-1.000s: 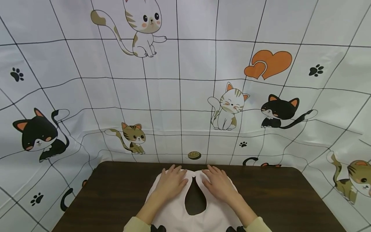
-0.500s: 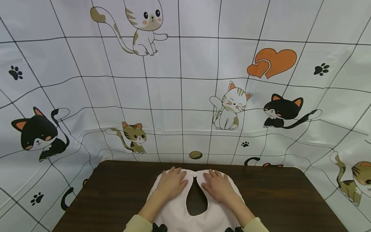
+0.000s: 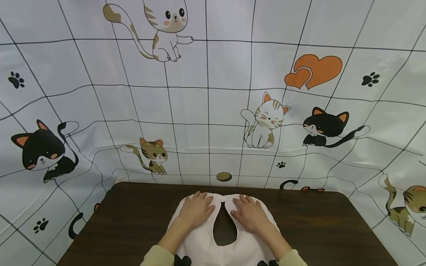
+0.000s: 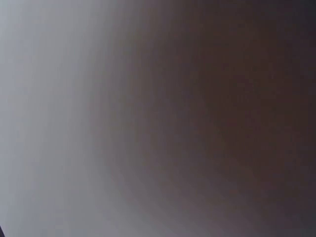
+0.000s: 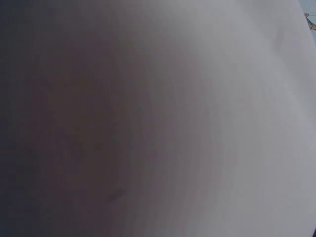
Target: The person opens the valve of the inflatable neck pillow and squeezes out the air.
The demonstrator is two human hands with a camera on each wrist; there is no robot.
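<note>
A pale pinkish-white baby bib [image 3: 224, 255] lies spread on the dark wooden table [image 3: 133, 225], its two rounded neck ends meeting at the top above a teardrop-shaped neck opening. My left hand [image 3: 196, 210] rests flat on the bib's left neck end, fingers spread and pointing to the far edge. On the other neck end lies my right hand [image 3: 250, 215], its fingers also extended on the cloth. Both wrist views are blurred close-ups of pale and dark surfaces. The bib's lower part runs out of the head view.
A white sheet [image 3: 189, 107] printed with cats, paw prints and orange hearts hangs behind and beside the table. Dark tabletop shows on both sides of the bib. Black wrist devices [image 3: 182, 261] sit by the yellow sleeves [image 3: 156, 255].
My right hand has slid slightly back from the bib's top edge toward me. The left hand stays in place on the cloth. The head view has shifted a little.
</note>
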